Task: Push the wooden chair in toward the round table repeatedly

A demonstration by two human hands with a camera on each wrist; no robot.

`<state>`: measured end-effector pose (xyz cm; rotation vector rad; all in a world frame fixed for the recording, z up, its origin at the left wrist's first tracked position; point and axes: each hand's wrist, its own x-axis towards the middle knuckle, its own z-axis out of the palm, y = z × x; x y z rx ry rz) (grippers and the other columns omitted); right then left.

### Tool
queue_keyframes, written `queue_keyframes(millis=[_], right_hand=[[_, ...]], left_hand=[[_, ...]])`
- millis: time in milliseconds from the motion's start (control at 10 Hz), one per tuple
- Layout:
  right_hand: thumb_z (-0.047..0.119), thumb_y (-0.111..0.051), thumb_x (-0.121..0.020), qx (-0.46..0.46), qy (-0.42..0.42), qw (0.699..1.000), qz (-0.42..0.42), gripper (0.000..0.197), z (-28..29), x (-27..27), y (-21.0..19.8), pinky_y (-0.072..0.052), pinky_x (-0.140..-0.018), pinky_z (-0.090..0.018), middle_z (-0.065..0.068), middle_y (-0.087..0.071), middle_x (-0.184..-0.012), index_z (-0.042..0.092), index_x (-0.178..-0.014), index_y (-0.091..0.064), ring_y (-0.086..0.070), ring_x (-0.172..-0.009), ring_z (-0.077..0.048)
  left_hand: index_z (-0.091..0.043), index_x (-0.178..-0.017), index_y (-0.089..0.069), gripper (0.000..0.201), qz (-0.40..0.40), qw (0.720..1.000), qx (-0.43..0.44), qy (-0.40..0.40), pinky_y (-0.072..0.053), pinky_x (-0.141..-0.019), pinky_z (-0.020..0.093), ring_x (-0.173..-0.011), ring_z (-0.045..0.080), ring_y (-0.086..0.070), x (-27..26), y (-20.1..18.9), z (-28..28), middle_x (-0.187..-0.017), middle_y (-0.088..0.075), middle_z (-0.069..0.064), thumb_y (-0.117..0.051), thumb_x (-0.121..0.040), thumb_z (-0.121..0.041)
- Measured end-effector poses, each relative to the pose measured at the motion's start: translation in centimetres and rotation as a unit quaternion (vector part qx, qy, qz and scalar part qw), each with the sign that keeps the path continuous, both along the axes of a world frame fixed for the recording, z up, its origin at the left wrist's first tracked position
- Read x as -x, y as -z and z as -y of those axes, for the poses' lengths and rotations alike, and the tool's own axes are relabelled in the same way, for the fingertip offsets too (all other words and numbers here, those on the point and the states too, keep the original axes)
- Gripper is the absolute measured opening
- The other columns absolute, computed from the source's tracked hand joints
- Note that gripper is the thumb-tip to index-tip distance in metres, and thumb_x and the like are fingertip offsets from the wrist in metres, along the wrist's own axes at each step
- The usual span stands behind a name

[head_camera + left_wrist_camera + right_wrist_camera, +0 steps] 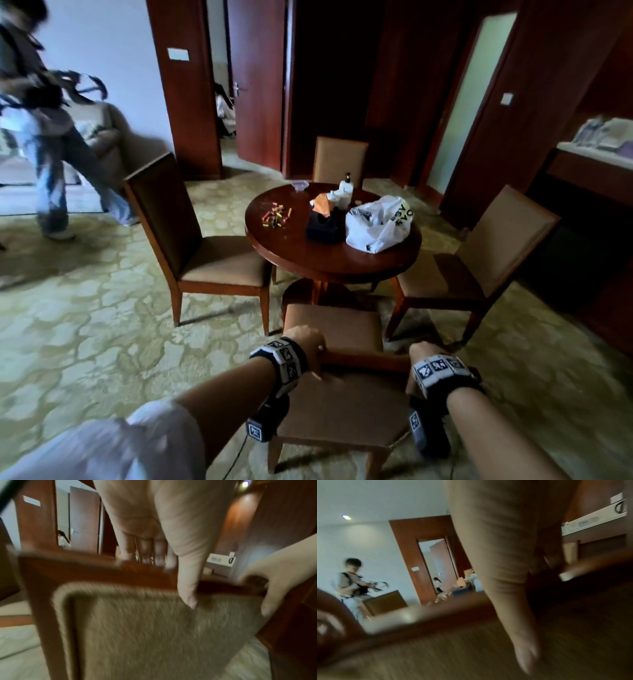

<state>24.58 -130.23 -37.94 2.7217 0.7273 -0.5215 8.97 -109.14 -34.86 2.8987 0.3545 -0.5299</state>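
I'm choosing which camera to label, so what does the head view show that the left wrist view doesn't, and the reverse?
Only the head view shows the round table with its white plastic bag, the tissue box and three other chairs. Only the left wrist view shows the left hand's fingers curled over the top rail, thumb on the padded back. Both show the wooden chair gripped by both hands.

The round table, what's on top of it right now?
On the table: scattered crayons, a dark tissue box, a white plastic bag, white bottles. What the bag holds or hides cannot be seen.
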Motion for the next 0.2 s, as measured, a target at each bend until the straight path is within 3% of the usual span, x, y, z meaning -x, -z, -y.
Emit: queue_keyframes(millis=[100, 200], right_hand=[[0.016, -0.062, -0.09, 0.006, -0.008, 0.998, -0.056, 0.044, -2.6, 2.2, -4.5, -0.042, -0.08, -0.025, -0.015, -0.053, -0.136, 0.002, -0.131, -0.054, -0.05, -0.126, -0.029], [0.039, -0.078, -0.076, -0.034, 0.021, 0.993, -0.109, 0.042, -6.0, 3.7, -6.8, -0.041, -0.062, -0.022, -0.007, -0.069, -0.105, 0.01, -0.104, -0.068, -0.065, -0.094, -0.022]], left_hand=[[-0.019, -0.119, -0.068, 0.038, 0.031, 0.998, 0.049, -0.018, -0.049, -0.091, 0.029, -0.111, 0.022, -0.062, 1.0, -1.4, -2.3, -0.118, -0.067, 0.004, -0.071, -0.084, -0.034], [-0.02, -0.111, -0.072, 0.033, 0.074, 0.994, 0.062, -0.057, -0.051, -0.089, 0.03, -0.105, 0.021, -0.064, 2.2, -3.3, -5.9, -0.113, -0.07, 0.002, -0.068, -0.085, -0.04]])
